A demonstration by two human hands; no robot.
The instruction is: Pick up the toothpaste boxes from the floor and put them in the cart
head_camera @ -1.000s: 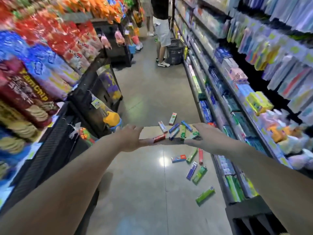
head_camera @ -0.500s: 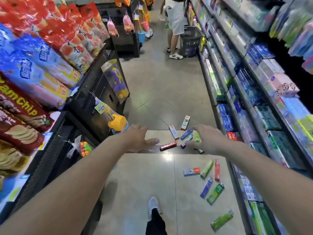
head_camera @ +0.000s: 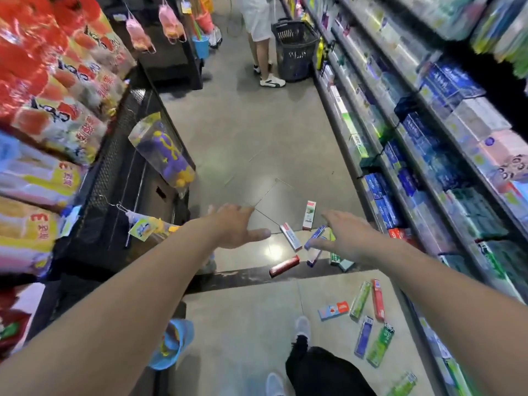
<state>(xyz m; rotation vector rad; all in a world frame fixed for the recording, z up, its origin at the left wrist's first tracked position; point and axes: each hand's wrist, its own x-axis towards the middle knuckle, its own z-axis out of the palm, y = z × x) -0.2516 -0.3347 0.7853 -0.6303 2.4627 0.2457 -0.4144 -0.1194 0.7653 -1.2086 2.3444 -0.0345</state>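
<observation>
Several toothpaste boxes lie scattered on the aisle floor by the right-hand shelves. A far group holds a red box (head_camera: pixel 284 265), a white and red box (head_camera: pixel 291 236), a blue box (head_camera: pixel 314 237) and a white box (head_camera: pixel 309 215). A nearer group holds a green box (head_camera: pixel 360 300), a red box (head_camera: pixel 377 300) and a purple box (head_camera: pixel 363 337). My left hand (head_camera: pixel 234 224) and my right hand (head_camera: pixel 348 238) are stretched forward above the floor with fingers spread, holding nothing. My right hand hides part of the far group.
A black wheeled shopping basket (head_camera: pixel 294 50) stands far down the aisle next to a person in white shorts (head_camera: pixel 257 24). Snack racks (head_camera: pixel 57 110) line the left, stocked shelves (head_camera: pixel 428 167) the right. A dark strip (head_camera: pixel 243 277) crosses the floor. My shoes (head_camera: pixel 303 328) show below.
The view has dipped down and moved forward, so the boxes look closer and my legs have come into sight. Both hands stay empty and have spread a little apart.
</observation>
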